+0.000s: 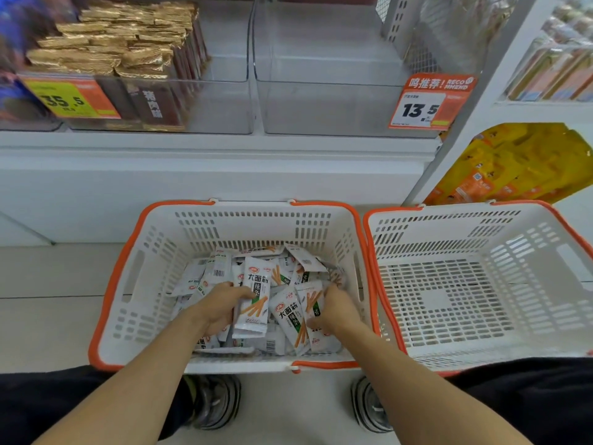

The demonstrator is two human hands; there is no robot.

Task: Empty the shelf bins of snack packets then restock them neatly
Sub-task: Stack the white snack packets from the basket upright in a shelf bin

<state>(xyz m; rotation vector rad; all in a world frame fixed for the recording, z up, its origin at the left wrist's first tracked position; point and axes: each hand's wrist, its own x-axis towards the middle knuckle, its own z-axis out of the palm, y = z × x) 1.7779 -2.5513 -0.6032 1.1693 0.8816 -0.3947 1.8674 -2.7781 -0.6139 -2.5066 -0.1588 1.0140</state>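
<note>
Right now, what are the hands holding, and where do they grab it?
The left hand grips a white snack packet by its left edge. The right hand rests on packets in the basket; its grip cannot be told.

The orange-and-white price tag (431, 102) on the empty clear plastic bin (327, 107) reads "鸣推荐! RECOMMEND" and "13.5". The yellow-and-orange tag (72, 98) on the far left bin shows "35.5". The white snack packets (255, 292) in the near orange-rimmed basket (128, 261) read "大面筋".

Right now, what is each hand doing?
Left hand: closed on a white snack packet in the left basket.
Right hand: down among the packets, touching them; grip cannot be told.
</note>
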